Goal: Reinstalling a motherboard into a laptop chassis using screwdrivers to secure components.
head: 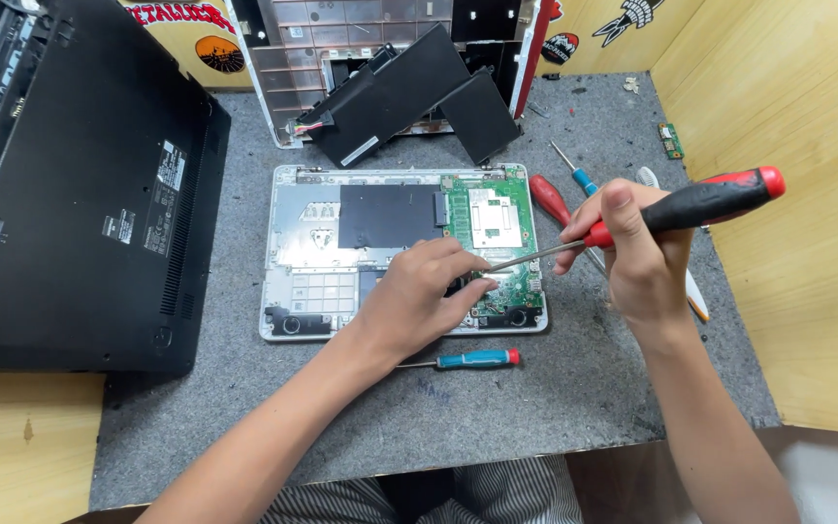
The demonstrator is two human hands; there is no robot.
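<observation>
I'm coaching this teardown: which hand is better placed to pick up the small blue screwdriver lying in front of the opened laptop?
Probably the left hand: it holds no tool and rests on the opened laptop just above the blue screwdriver. The right hand grips a red-and-black screwdriver.

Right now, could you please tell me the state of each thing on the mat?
Opened laptop: cover off, green circuit board exposed.
Right hand: gripping red-and-black screwdriver, tip at the board.
Left hand: resting on the board.
Blue screwdriver: lying loose.
Black laptop: upside down, closed.
</observation>
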